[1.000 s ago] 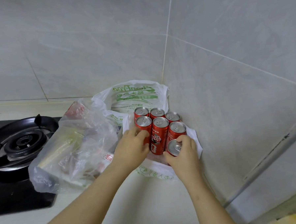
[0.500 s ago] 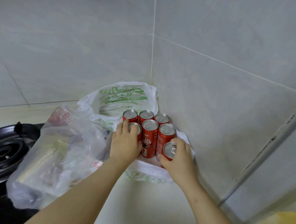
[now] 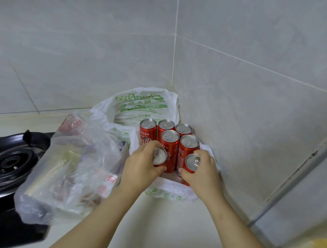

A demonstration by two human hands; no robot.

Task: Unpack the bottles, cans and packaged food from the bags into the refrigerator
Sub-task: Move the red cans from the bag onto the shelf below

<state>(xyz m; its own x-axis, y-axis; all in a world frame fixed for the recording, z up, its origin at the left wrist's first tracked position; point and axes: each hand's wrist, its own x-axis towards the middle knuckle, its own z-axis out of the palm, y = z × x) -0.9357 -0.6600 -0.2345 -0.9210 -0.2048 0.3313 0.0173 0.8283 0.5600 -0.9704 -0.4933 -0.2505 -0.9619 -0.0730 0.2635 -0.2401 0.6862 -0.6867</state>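
2 cans (image 3: pixel 192 163) gripped — LH (image 3: pixel 140 168), RH (image 3: pixel 204 172).

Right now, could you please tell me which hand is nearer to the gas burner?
Left. The left hand grips a can across the clear bag from the gas burner; the right hand grips another can farther right.

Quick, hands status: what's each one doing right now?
Left hand: grips the front-left can.
Right hand: grips the front-right can.
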